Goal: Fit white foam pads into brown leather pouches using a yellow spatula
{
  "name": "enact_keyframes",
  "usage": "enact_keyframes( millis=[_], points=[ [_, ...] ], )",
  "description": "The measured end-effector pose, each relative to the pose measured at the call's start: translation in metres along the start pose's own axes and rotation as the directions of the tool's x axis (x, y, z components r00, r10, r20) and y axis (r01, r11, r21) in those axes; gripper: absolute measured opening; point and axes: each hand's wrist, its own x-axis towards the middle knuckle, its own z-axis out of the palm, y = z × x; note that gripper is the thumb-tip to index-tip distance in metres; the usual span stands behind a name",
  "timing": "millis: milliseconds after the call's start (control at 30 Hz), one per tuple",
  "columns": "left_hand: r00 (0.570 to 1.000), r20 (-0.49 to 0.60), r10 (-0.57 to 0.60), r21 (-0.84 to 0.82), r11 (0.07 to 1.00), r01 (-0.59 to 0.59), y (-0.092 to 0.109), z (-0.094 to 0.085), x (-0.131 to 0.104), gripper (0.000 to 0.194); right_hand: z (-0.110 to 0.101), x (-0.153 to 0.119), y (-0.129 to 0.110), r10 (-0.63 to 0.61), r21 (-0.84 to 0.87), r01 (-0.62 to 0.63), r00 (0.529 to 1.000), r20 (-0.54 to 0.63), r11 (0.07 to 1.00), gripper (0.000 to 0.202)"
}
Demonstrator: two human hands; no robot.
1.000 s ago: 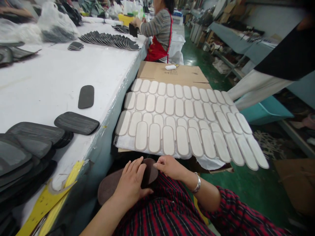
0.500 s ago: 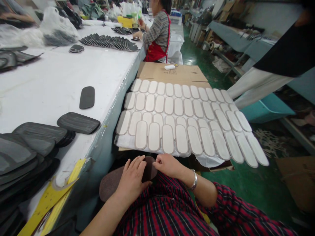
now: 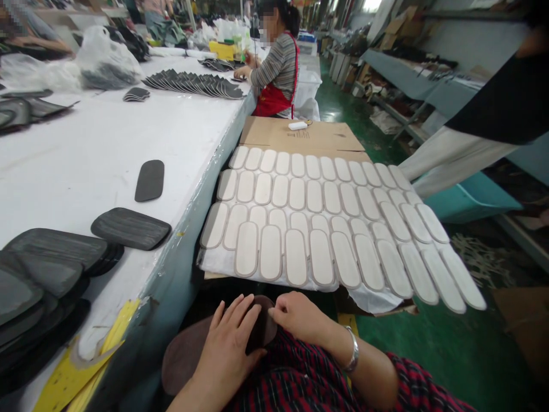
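A dark brown, round-ended flat pad [image 3: 187, 353] lies over my lap, below the edge of the white table. Resting across its middle is my left hand [image 3: 231, 337], palm down, fingers stretched and slightly apart. My right hand [image 3: 295, 315] is curled at the pad's right end, with thumb and forefinger pinched on the rim there. The pad's right part looks darker, and the hands cover some of it. Just beyond the hands, several rows of pale oval pads with brownish rims [image 3: 295, 257] overlap on a cardboard-topped stand.
Dark grey pads [image 3: 60, 252] are piled on the white table [image 3: 98, 143] at left, near a yellow strip [image 3: 86, 360]. A co-worker in a red apron [image 3: 274, 100] sits at the table's far end. Another person in pale trousers [image 3: 463, 154] stands at right beside a teal bin [image 3: 476, 197].
The view has tilted up slightly, so everything sits lower in the frame. Both hands keep nearly the same hold on the brown pad.
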Motion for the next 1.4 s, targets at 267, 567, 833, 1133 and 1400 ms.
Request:
enact_keyframes(
  millis=[267,567,833,1133,1400],
  points=[
    [1.0,0.006,0.027,0.033,0.999,-0.027,0.0,0.004,-0.001,0.064,0.0,0.007,0.0,0.0,-0.049,0.003,0.998,0.068,0.999,0.021],
    [0.983,-0.102,-0.152,-0.001,0.988,0.153,-0.037,-0.007,-0.042,0.087,0.0,-0.003,-0.001,-0.023,-0.186,0.005,0.995,-0.097,0.983,0.034],
    [0.682,0.041,-0.731,-0.662,0.491,0.567,-0.075,0.004,-0.125,0.075,0.017,0.006,-0.006,-0.454,-0.272,0.476,0.88,0.143,0.836,0.107],
    [0.605,0.098,-0.79,-0.961,0.084,0.265,-0.062,0.011,-0.131,0.046,0.034,0.021,-0.041,-0.521,-0.374,0.584,0.812,0.264,0.721,0.1],
    [0.555,0.164,-0.816,-0.921,0.075,0.382,-0.071,-0.01,-0.126,0.029,0.07,0.037,-0.09,-0.577,-0.352,0.653,0.757,0.305,0.67,0.101]
  ],
)
